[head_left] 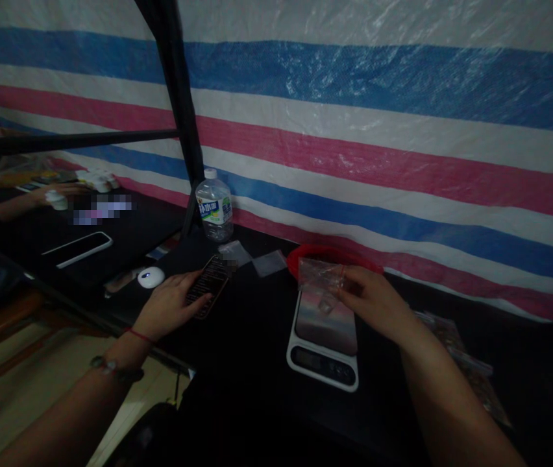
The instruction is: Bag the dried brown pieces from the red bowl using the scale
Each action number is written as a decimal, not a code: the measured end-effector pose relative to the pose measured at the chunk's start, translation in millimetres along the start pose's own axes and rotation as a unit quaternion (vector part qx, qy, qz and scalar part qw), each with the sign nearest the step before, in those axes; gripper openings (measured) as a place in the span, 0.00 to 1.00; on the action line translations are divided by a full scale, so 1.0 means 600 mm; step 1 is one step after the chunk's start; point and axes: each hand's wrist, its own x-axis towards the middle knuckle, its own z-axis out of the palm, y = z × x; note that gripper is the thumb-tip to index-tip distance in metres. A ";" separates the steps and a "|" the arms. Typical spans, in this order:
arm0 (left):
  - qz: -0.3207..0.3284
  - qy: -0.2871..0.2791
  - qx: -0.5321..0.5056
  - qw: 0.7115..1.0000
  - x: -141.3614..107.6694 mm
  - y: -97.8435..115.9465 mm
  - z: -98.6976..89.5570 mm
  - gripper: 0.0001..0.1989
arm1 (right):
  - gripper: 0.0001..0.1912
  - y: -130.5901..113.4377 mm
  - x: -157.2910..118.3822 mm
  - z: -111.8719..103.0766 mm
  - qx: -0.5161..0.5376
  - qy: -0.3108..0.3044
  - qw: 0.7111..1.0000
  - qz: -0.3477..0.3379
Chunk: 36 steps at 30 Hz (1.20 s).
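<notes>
My left hand (167, 305) rests on the black table with its fingers on a dark phone (209, 283). My right hand (374, 301) pinches a small clear plastic bag (320, 277) and holds it just above a white kitchen scale (324, 340). The scale has a shiny steel top and a dark display at its near edge. Behind the bag sits a red bowl (328, 254), partly hidden by it.
A water bottle (214, 207) stands by a black pole (179, 97). Small clear bags (269, 263) lie near it, more filled bags (456, 350) at the right. A white round device (150, 277) and another phone (78, 249) lie left. Another person's hand (57, 194) works far left.
</notes>
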 end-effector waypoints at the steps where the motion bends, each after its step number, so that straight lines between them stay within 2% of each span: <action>1: -0.002 -0.001 0.002 1.000 0.001 0.000 0.000 0.35 | 0.10 0.000 0.000 -0.001 0.000 -0.001 1.000 0.002; 25: -0.017 -0.021 0.019 0.999 0.009 -0.002 0.003 0.36 | 0.13 -0.001 -0.001 -0.012 0.002 -0.003 1.000 0.021; 36: -0.020 -0.031 0.028 0.999 0.009 0.001 0.003 0.36 | 0.10 0.002 -0.001 -0.014 -0.008 -0.008 1.000 0.026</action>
